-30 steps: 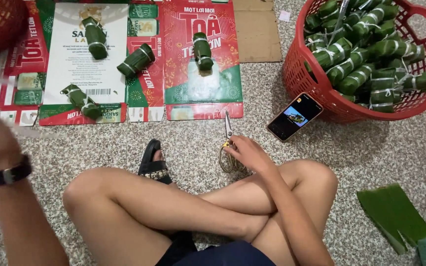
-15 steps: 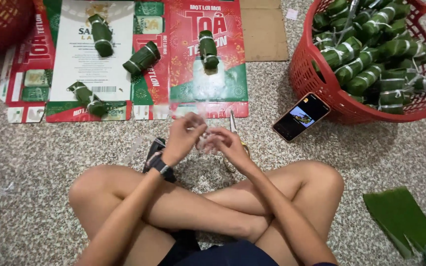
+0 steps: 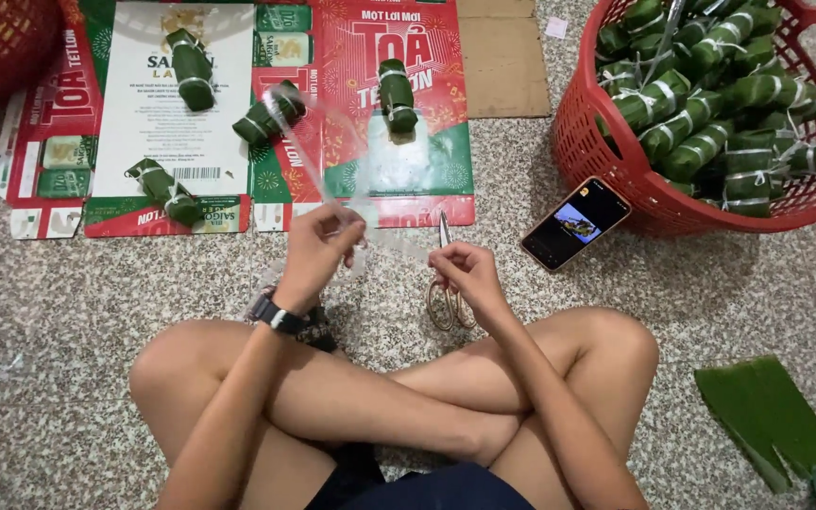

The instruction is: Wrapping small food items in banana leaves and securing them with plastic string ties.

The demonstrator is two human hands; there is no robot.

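Item: one clear plastic strip (image 3: 384, 236), translucent and narrow, held taut between two hands above the speckled stone floor (image 3: 96, 312); its loose end rises in a curl over the flattened printed carton (image 3: 238, 123) that serves as a mat. Left hand (image 3: 318, 250), with a dark watch at the wrist, has its fingers pinched shut on the strip's left part. Right hand (image 3: 465, 274) has its fingers closed on the strip's right end, just above a pair of scissors (image 3: 446, 283) lying on the floor between the crossed legs, untouched. On the carton: four leaf-wrapped bundles (image 3: 397, 94), green, each bound with pale string, lying well apart from one another. To the right: a red plastic basket (image 3: 616, 179), heaped with many more of the same tied bundles. Leaning against the basket's foot: a phone (image 3: 575, 223), screen lit. At lower right on the floor: a loose green leaf piece (image 3: 767, 416). At upper left: the edge of a second red basket (image 3: 2, 47), contents not visible. Condition of work, as judged: a large stock is already wrapped and tied, most of it gathered in the basket and a few pieces on the mat; the strip in hand is not yet applied to anything, and no unwrapped bundle lies within reach in view.
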